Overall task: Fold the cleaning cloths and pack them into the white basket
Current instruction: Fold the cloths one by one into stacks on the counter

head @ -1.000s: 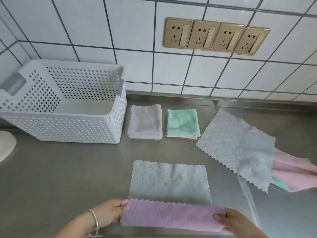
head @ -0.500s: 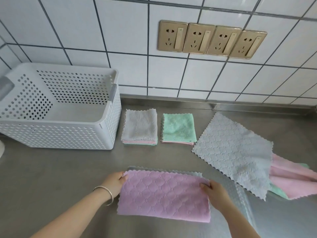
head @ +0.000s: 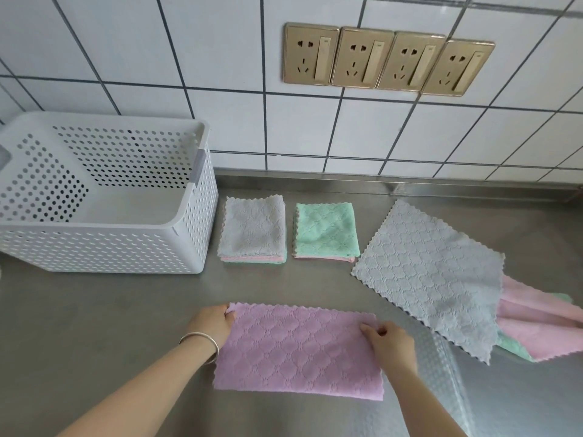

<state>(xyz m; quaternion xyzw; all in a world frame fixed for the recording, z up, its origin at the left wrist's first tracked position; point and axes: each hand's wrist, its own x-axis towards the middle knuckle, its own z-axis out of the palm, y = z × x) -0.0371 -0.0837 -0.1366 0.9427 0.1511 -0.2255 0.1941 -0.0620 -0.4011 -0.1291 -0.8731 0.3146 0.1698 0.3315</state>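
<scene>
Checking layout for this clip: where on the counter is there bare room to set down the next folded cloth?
Bare steel lies in front of the white basket, left of the pink cloth, and in the strip between that cloth and the two folded stacks. The right side is crowded: the spread grey cloth overlaps more cloths.

A brushed steel worktop [head: 94, 310] runs up to a low steel upstand [head: 378, 181] at the wall. White square wall tiles [head: 142, 42] with dark grout rise behind. Four gold-coloured sockets [head: 388, 59] sit side by side, each with a switch. Soft, even light falls.
</scene>
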